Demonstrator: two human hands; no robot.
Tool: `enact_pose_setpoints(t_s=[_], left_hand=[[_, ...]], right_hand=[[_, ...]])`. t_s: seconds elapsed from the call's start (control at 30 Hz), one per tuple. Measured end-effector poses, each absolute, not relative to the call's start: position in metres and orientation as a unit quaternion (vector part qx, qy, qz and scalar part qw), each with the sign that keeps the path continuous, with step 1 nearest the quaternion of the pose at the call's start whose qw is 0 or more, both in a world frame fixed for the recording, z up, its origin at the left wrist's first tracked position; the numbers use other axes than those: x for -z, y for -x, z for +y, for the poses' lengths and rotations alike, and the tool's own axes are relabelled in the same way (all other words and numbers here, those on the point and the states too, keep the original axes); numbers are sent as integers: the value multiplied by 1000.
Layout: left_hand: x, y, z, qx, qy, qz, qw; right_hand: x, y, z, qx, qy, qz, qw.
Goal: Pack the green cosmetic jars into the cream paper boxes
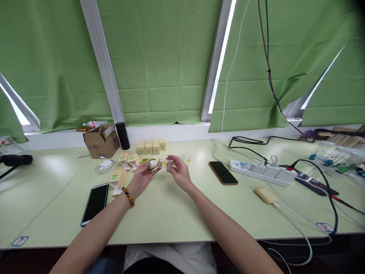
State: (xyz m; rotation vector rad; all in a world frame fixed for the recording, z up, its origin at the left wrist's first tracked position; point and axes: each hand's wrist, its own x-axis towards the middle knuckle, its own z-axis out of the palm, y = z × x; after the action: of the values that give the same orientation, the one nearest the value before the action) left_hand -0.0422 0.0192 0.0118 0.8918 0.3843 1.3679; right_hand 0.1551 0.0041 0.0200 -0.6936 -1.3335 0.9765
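Observation:
Above the table my left hand [140,178], with a beaded bracelet on its wrist, is closed around a small rounded white and green item [153,164]. Its exact kind is too small to make out. Facing it, my right hand [181,175] pinches a small clear plastic container [163,163] with something yellow in it. The container is right beside the white end of the item; I cannot tell whether they touch. Behind my right hand lies a clear round plastic piece [186,157] with a yellow spot. Opened small cardboard boxes [118,177] lie left of my left hand.
Several closed small boxes [152,147] stand at the back, near a black cylinder [122,135] and a larger carton [102,141]. A phone [95,203] lies left, another phone [222,173] right. Cables run around a white power strip [262,173] and a beige mouse-shaped device [265,195].

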Motion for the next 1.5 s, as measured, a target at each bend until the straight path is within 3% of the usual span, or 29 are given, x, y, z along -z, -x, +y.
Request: enact_pose_setpoints(t_s=[0.4, 0.6, 0.8, 0.97, 1.5], left_hand=[[-13, 40, 17, -605, -396, 176, 668], [-18, 35, 11, -592, -410, 180, 670], [-18, 36, 11, -574, -436, 175, 671], [-16, 41, 15, -596, -426, 204, 650], [-9, 40, 23, -616, -439, 267, 597]], right_hand=[[-11, -155, -1, -269, 340, -669, 604], [-6, -151, 0, -251, 335, -668, 615], [-10, -149, 9, -452, 300, -524, 656], [-15, -155, 11, -615, 213, -410, 638], [-8, -165, 18, -729, 166, -329, 577]])
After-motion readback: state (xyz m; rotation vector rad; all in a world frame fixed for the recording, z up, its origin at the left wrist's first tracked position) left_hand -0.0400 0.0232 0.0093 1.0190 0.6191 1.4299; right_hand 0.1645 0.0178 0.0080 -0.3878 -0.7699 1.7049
